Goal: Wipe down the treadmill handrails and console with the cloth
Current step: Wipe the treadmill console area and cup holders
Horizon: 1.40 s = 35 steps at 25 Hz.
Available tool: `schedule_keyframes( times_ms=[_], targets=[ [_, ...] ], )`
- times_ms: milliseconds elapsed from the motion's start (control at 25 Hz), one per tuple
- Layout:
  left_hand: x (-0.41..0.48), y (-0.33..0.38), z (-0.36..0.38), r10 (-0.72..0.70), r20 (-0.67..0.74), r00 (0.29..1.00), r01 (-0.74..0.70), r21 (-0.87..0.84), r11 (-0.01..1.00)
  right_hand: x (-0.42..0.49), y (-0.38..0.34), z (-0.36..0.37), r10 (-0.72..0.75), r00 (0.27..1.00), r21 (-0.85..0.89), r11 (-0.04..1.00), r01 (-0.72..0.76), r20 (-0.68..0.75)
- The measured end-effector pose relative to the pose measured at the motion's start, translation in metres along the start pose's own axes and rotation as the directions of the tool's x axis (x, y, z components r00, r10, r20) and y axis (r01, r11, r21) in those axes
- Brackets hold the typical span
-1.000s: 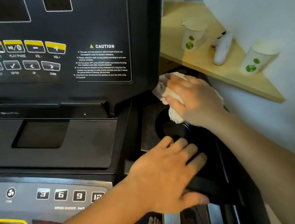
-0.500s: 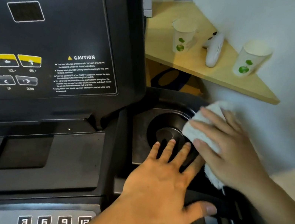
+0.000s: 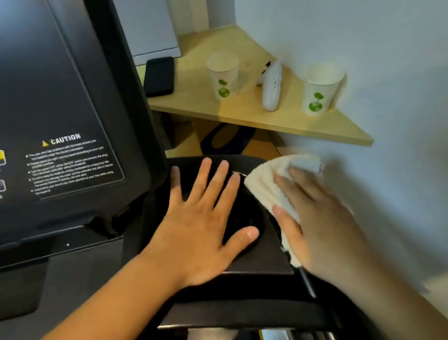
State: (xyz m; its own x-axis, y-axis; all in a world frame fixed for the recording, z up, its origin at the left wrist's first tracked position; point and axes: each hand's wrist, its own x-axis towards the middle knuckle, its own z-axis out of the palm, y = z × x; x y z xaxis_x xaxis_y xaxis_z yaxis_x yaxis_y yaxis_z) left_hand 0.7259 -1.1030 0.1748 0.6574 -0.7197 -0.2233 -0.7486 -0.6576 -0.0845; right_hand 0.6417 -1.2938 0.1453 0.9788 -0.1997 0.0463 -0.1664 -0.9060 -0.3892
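Cloth (image 3: 264, 190) lies pressed under the flat right hand (image 3: 324, 234); left hand (image 3: 198, 225) spread on console (image 3: 261, 260).

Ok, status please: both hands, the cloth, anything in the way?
Left hand flat on cup holder, open. Right hand presses cloth at the right rim of the console. Left hand lies close beside the cloth.
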Motion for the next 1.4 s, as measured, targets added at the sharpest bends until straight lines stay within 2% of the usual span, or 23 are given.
schedule_keyframes(
  times_ms=[80,160,240,280,360,440,520,600,640,680,720,760,800,840,880,920,960,1000,1120,1240,1280,1360,1400],
  targets=[
    [0.018,-0.006,0.001,0.004,0.091,0.996,-0.008,0.042,0.999,0.001,0.001,-0.003,-0.041,0.999,0.017,0.999,0.041,-0.006],
    [0.023,-0.003,0.003,0.012,0.144,0.989,-0.022,0.065,0.998,0.027,0.001,-0.007,0.04,0.997,0.157,0.986,-0.051,0.071],
    [0.023,-0.002,0.004,0.016,0.148,0.989,-0.024,0.051,0.998,0.061,0.001,-0.012,0.137,0.962,0.267,0.943,-0.201,0.238],
    [0.023,-0.003,0.005,0.016,0.139,0.99,-0.021,0.03,0.999,0.078,0.005,-0.01,0.169,0.928,0.377,0.878,-0.294,0.331],
    [0.025,-0.007,0.006,0.024,0.106,0.994,-0.025,0.008,1.0,0.099,0.019,0.001,0.147,0.861,0.614,0.643,-0.458,0.488],
    [0.023,-0.009,0.008,0.037,0.072,0.997,-0.035,-0.019,0.999,0.099,0.035,0.01,0.089,0.814,0.722,0.412,-0.555,0.574],
    [0.022,-0.011,0.01,0.05,0.005,0.999,-0.05,-0.063,0.997,0.084,0.043,0.008,0.089,0.841,0.774,0.35,-0.529,0.534],
    [0.022,-0.013,0.012,0.062,-0.042,0.997,-0.065,-0.093,0.994,0.067,0.041,0.004,0.111,0.893,0.789,0.432,-0.438,0.435],
    [0.022,-0.015,0.015,0.067,-0.053,0.996,-0.071,-0.094,0.993,0.053,0.034,0.0,0.113,0.916,0.712,0.595,-0.373,0.385],
    [0.023,-0.016,0.017,0.069,-0.069,0.995,-0.075,-0.087,0.993,0.038,0.027,0.001,0.127,0.948,0.529,0.805,-0.27,0.292],
    [0.022,-0.017,0.019,0.071,-0.079,0.994,-0.077,-0.076,0.994,0.029,0.016,-0.001,0.1,0.977,0.287,0.946,-0.152,0.19],
    [0.022,-0.016,0.019,0.07,-0.077,0.995,-0.076,-0.068,0.995,0.031,0.012,0.002,0.063,0.99,0.198,0.976,-0.088,0.125],
    [0.022,-0.015,0.019,0.072,-0.072,0.995,-0.077,-0.061,0.995,0.039,0.013,0.002,0.014,0.992,0.271,0.961,-0.049,0.128],
    [0.023,-0.013,0.018,0.076,-0.074,0.994,-0.08,-0.054,0.995,0.052,0.019,0.001,-0.003,0.983,0.48,0.873,-0.087,0.183],
    [0.024,-0.011,0.016,0.087,-0.082,0.993,-0.091,-0.049,0.995,0.064,0.028,0.002,0.006,0.962,0.687,0.699,-0.198,0.271],
    [0.026,-0.009,0.013,0.105,-0.079,0.991,-0.109,-0.051,0.993,0.072,0.038,0.004,0.005,0.932,0.802,0.508,-0.315,0.363],
    [0.029,-0.006,0.009,0.125,-0.069,0.99,-0.129,-0.06,0.99,0.074,0.051,0.01,0.028,0.907,0.837,0.372,-0.4,0.421],
    [0.035,-0.003,0.004,0.144,-0.059,0.988,-0.148,-0.064,0.987,0.068,0.066,0.022,0.083,0.895,0.843,0.309,-0.441,0.438],
    [0.058,0.011,-0.005,0.212,-0.042,0.976,-0.213,-0.034,0.976,0.028,0.082,0.048,0.11,0.869,0.781,0.396,-0.484,0.483],
    [0.077,0.025,-0.002,0.229,-0.065,0.971,-0.236,-0.129,0.963,0.011,0.074,0.028,0.246,0.85,0.731,0.435,-0.526,0.465],
    [0.08,0.027,-0.001,0.23,-0.08,0.97,-0.24,-0.153,0.959,0.005,0.066,0.018,0.24,0.884,0.751,0.467,-0.467,0.401],
    [0.082,0.027,0.003,0.224,-0.089,0.971,-0.235,-0.154,0.96,0.008,0.048,0.007,0.182,0.96,0.73,0.625,-0.279,0.211],
    [0.081,0.027,0.003,0.218,-0.082,0.973,-0.228,-0.145,0.963,0.019,0.045,0.009,0.117,0.977,0.738,0.642,-0.209,0.176]
  ],
)
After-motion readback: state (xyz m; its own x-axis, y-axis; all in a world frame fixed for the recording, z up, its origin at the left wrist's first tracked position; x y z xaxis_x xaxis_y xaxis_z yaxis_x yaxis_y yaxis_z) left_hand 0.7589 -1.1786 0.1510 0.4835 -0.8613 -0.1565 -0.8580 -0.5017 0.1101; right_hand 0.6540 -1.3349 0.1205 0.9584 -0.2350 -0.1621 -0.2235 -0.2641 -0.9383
